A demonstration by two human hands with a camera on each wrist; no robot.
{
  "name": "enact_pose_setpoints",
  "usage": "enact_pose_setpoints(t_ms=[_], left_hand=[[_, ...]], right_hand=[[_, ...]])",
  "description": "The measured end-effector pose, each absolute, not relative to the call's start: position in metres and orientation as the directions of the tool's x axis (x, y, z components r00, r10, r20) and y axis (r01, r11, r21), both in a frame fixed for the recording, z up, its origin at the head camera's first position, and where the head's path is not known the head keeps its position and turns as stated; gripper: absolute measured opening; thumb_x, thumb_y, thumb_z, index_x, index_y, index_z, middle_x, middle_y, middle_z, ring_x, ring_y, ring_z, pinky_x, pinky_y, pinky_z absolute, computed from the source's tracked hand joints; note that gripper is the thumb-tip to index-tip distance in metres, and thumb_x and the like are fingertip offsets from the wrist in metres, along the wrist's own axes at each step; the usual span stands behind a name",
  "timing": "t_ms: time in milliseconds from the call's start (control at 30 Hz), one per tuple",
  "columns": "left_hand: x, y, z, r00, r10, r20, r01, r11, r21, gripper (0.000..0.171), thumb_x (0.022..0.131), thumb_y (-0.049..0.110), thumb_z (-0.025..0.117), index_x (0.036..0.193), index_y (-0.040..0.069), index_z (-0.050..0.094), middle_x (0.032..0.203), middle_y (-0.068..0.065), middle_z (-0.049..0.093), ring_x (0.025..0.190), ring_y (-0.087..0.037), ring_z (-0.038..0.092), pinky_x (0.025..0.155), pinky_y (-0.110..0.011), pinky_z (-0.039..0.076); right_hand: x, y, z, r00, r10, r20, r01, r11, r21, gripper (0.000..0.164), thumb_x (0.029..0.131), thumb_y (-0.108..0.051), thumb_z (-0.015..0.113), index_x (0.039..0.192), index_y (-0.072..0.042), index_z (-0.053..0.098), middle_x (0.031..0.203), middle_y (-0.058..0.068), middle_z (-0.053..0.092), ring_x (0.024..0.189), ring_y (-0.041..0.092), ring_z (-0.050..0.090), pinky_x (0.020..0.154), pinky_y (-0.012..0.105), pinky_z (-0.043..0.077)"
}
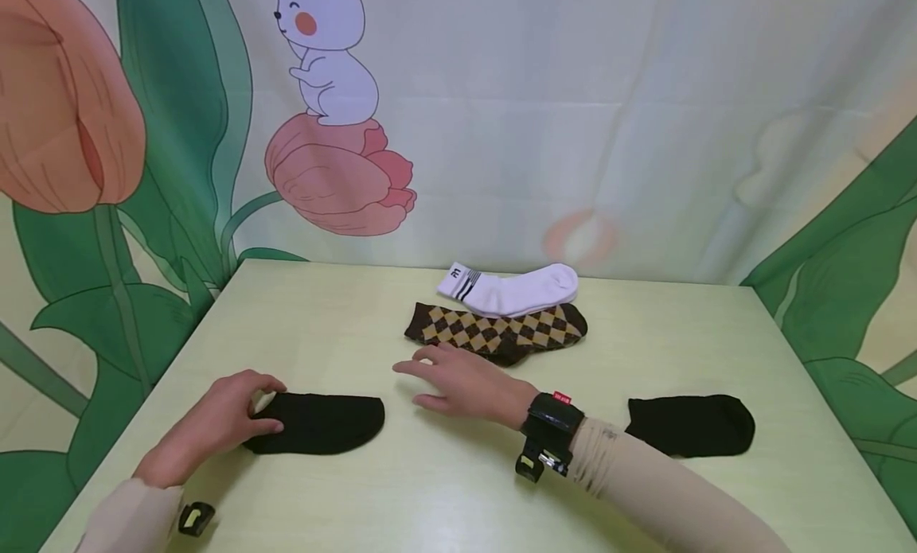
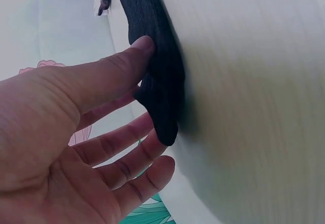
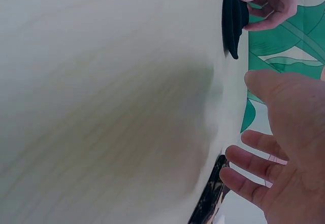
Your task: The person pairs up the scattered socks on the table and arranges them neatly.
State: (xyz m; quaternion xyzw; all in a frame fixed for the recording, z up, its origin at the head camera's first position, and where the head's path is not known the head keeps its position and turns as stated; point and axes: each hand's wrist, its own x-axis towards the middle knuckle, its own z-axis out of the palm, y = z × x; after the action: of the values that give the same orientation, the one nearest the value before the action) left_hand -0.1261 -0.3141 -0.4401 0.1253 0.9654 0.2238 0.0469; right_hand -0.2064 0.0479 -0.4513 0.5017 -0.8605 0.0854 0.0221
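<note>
A folded black sock (image 1: 325,423) lies on the table at the left. My left hand (image 1: 232,414) pinches its left end, the thumb (image 2: 143,46) on one face and the index finger partly hidden behind it. Over the middle of the table my right hand (image 1: 466,383) reaches leftward with spread, loosely bent fingers and holds nothing. Just beyond it lies a brown and tan argyle sock (image 1: 473,330). A second black sock (image 1: 691,426) is on the right side, partly behind the right forearm.
Behind the argyle sock, touching it, is a white sock (image 1: 512,290) with dark stripes at the cuff. The pale table (image 1: 337,298) ends at a printed curtain (image 1: 494,139). Black wrist cameras (image 1: 548,434) sit on the wrists.
</note>
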Motion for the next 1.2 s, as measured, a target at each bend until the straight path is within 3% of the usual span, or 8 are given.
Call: enact_pose_setpoints(t_ms=[200, 1200], left_hand=[[-0.125, -0.312, -0.442, -0.966, 0.259, -0.019, 0.224, 0.869, 0.441, 0.045, 0.079, 0.013, 0.089, 0.117, -0.002, 0.07, 0.106, -0.012, 0.067, 0.075, -0.017, 0.049, 0.067, -0.033, 0.045], [-0.123, -0.308, -0.444, -0.964, 0.267, -0.008, 0.237, 0.867, 0.439, 0.038, 0.079, 0.006, 0.087, 0.113, 0.001, 0.072, 0.097, -0.009, 0.065, 0.078, -0.02, 0.054, 0.072, -0.038, 0.048]], right_hand=[[-0.203, 0.038, -0.453, -0.486, -0.867, 0.106, -0.872, 0.475, -0.114, 0.053, 0.102, -0.038, 0.065, 0.151, -0.024, 0.051, 0.137, 0.005, 0.061, 0.124, 0.021, 0.058, 0.104, 0.035, 0.048], [-0.179, -0.012, -0.465, -0.399, -0.911, 0.106, -0.917, 0.399, -0.02, 0.04, 0.101, -0.041, 0.065, 0.139, -0.027, 0.064, 0.126, -0.002, 0.065, 0.102, 0.018, 0.056, 0.082, 0.027, 0.048]])
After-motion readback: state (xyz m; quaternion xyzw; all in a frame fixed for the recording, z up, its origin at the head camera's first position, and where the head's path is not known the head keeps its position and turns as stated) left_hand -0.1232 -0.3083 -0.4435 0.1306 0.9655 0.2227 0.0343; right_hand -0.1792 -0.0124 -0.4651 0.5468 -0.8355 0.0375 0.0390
